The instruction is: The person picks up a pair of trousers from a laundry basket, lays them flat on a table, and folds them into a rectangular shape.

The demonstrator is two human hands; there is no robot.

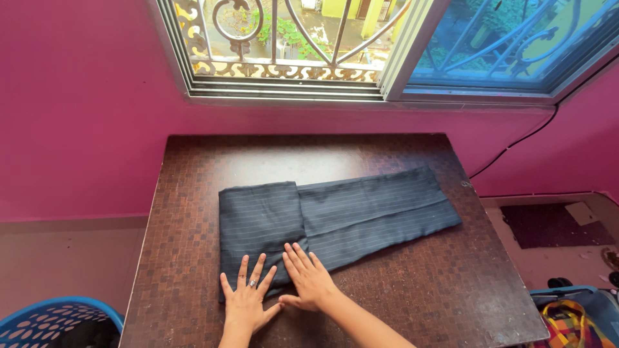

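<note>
1. While pressed flat, open-palmed, left hand and right hand rest on dark pinstriped folded fabric trousers.
2. Long axis running rightward and away from both hands.
3. Forearms cut off below.

No packages, labels, signs or screens anywhere in view.
</note>
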